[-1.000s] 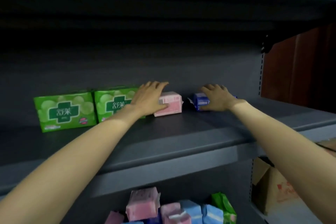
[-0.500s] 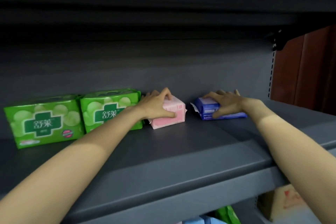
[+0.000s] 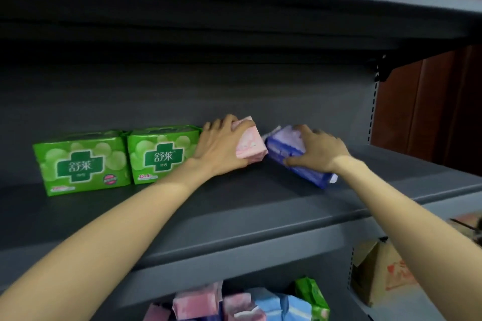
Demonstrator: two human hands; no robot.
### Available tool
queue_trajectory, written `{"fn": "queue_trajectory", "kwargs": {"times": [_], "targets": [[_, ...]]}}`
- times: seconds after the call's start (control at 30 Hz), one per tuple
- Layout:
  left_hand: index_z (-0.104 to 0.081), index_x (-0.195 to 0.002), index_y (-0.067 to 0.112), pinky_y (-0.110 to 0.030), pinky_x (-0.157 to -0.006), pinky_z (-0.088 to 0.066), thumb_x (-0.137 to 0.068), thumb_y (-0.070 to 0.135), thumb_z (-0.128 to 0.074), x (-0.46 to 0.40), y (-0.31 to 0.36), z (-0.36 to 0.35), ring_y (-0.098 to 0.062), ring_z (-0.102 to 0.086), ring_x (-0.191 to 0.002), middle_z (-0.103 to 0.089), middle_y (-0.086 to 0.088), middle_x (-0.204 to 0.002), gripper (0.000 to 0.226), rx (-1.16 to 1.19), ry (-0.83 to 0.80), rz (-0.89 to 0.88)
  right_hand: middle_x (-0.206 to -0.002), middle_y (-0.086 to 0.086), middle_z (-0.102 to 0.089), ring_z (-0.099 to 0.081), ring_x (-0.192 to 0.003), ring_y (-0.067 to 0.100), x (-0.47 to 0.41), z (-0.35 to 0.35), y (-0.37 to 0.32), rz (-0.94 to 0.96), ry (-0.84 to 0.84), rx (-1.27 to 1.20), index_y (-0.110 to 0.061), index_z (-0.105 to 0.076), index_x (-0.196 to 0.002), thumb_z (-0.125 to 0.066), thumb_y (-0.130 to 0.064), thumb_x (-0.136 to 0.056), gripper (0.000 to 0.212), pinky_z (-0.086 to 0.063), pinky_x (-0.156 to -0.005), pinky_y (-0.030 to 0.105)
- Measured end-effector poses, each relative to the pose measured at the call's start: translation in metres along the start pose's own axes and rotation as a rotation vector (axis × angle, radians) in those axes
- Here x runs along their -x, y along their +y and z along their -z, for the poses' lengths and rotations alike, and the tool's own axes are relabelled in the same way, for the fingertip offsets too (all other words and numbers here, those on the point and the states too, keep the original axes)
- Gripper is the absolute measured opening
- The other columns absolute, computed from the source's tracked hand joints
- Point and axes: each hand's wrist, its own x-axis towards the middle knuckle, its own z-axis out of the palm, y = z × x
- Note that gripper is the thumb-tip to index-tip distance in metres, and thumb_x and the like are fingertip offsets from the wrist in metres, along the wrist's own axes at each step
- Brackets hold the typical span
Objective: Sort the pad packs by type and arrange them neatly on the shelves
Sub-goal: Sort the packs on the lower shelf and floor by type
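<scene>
On the grey shelf (image 3: pixel 234 206) stand two green 舒莱 packs (image 3: pixel 82 161) and (image 3: pixel 163 155), the second marked "15+5". The left hand (image 3: pixel 221 147) grips a pink pack (image 3: pixel 250 144), fingers curled around it. Just beside, the right hand (image 3: pixel 319 151) clamps a tilted blue pack (image 3: pixel 300 161).

A shop: grey metal display shelving (image 3: pixel 260 219), packaged pad packs (image 3: pixel 80 161) in rows, cardboard box (image 3: pixel 383 273) beside.
</scene>
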Motion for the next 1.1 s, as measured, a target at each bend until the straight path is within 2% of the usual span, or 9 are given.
{"fn": "queue_trajectory", "kwargs": {"times": [0.07,0.17,0.33,0.43,0.53,0.83,0.9,1.03,1.1], "targets": [[-0.034,-0.14,0.036,-0.037,-0.091,-0.038,-0.069,0.064,-0.067,0.012,0.004,0.017,-0.032,-0.05,-0.113,-0.042,-0.003,-0.13,0.083,0.12,0.078,0.076,-0.13,0.014,-0.049,-0.052,-0.114,0.037,0.025,0.003,-0.012,-0.054,0.22,-0.222,-0.026,-0.028,-0.141,-0.066,-0.063,-0.073,0.086,-0.041,-0.091,0.04],[-0.034,-0.136,0.037,-0.037,-0.091,-0.043,-0.068,0.055,-0.075,0.029,0.012,0.043,-0.03,-0.05,-0.117,-0.042,-0.004,-0.131,0.081,0.388,0.149,0.207,-0.13,0.009,-0.05,-0.053,-0.111,0.032,0.06,0.009,-0.029,-0.061,0.359,-0.696,-0.025,-0.032,-0.137,-0.068,-0.056,-0.076,0.078,-0.041,-0.086,0.037],[-0.038,-0.131,0.039,-0.027,-0.088,-0.039,-0.065,0.047,-0.082,0.086,0.045,0.082,-0.01,-0.047,-0.107,-0.044,0.004,-0.127,0.079,0.774,0.325,0.209,-0.121,-0.003,-0.057,-0.063,-0.094,0.005,0.145,0.029,-0.049,-0.049,0.352,-1.272,-0.028,-0.035,-0.127,-0.066,-0.056,-0.074,0.068,-0.048,-0.071,0.019],[-0.039,-0.128,0.04,-0.022,-0.09,-0.041,-0.062,0.052,-0.081,0.134,0.063,0.098,-0.001,-0.047,-0.11,-0.047,0.009,-0.125,0.079,0.95,0.312,0.144,-0.108,-0.002,-0.065,-0.068,-0.084,0.006,0.212,0.036,-0.055,-0.062,0.242,-1.599,-0.025,-0.044,-0.123,-0.069,-0.047,-0.073,0.06,-0.055,-0.068,0.026],[-0.039,-0.128,0.038,-0.012,-0.088,-0.043,-0.064,0.056,-0.073,0.183,0.084,0.102,0.003,-0.049,-0.113,-0.049,0.014,-0.125,0.076,1.083,0.261,0.077,-0.11,0.003,-0.069,-0.069,-0.092,0.019,0.27,0.027,-0.051,-0.056,0.103,-1.776,-0.025,-0.051,-0.122,-0.068,-0.038,-0.077,0.049,-0.058,-0.077,0.038],[-0.037,-0.13,0.033,-0.041,-0.099,-0.045,-0.065,0.057,-0.072,0.301,0.152,0.019,-0.009,-0.051,-0.118,-0.048,0.01,-0.131,0.077,1.111,-0.042,0.059,-0.104,-0.005,-0.07,-0.067,-0.094,0.013,0.392,-0.066,-0.005,-0.428,-0.001,-1.66,-0.029,-0.056,-0.106,-0.067,-0.037,-0.074,0.035,-0.056,-0.083,0.034],[-0.039,-0.131,0.031,-0.041,-0.099,-0.045,-0.065,0.059,-0.072,0.318,0.166,-0.01,-0.008,-0.051,-0.117,-0.049,0.01,-0.131,0.079,1.113,-0.153,0.065,-0.106,-0.004,-0.068,-0.067,-0.091,0.01,0.411,-0.094,0.01,-0.533,-0.034,-1.601,-0.028,-0.055,-0.107,-0.075,-0.036,-0.072,0.041,-0.056,-0.081,0.032],[-0.041,-0.131,0.039,-0.035,-0.099,-0.043,-0.063,0.064,-0.07,0.349,0.19,-0.067,-0.006,-0.049,-0.117,-0.048,0.019,-0.131,0.078,1.062,-0.395,0.076,-0.106,-0.001,-0.064,-0.066,-0.081,0.005,0.448,-0.153,0.04,-0.744,-0.081,-1.445,-0.022,-0.049,-0.12,-0.069,-0.031,-0.082,0.044,-0.052,-0.063,0.021],[-0.041,-0.132,0.04,-0.035,-0.1,-0.042,-0.064,0.062,-0.075,0.366,0.201,-0.098,-0.01,-0.047,-0.121,-0.047,0.016,-0.134,0.079,0.992,-0.501,0.067,-0.112,0.003,-0.06,-0.064,-0.088,0.012,0.466,-0.19,0.061,-0.82,-0.117,-1.293,-0.021,-0.044,-0.125,-0.073,-0.026,-0.081,0.052,-0.052,-0.065,0.024]]}}
